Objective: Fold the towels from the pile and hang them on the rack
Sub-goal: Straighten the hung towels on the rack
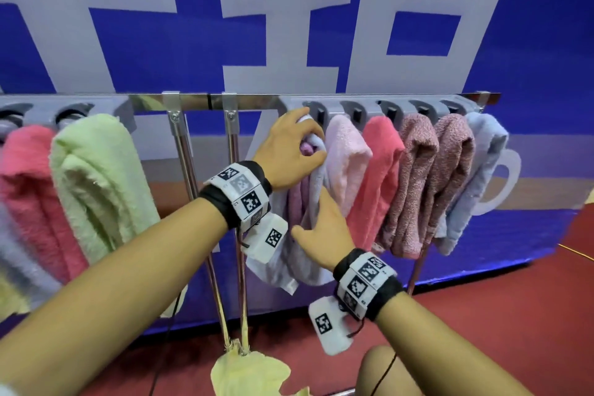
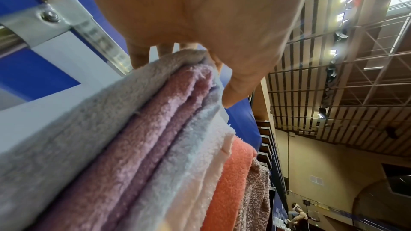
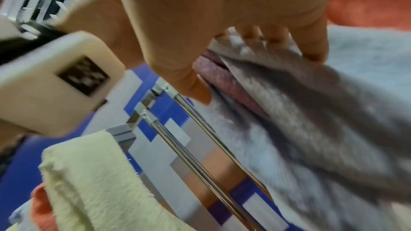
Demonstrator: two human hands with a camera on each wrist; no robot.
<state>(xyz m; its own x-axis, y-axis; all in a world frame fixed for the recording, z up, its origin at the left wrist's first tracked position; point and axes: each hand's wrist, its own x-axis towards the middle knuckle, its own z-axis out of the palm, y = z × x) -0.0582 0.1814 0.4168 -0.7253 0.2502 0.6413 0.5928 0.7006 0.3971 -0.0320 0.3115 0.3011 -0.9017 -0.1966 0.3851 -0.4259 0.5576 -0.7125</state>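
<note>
We cannot see the hook under the left hand [image 1: 287,151]; its fingers [image 2: 139,55] vanish behind the towel [image 1: 308,202]. The right wrist view blurs the towel, and the green towel [image 1: 96,183] runs off-frame there.

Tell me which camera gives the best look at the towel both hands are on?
The head view: it shows the whole lavender towel hanging, left hand gripping its top, right hand lower down. The left wrist view shows only its folded layers; the right wrist view blurs it.
</note>
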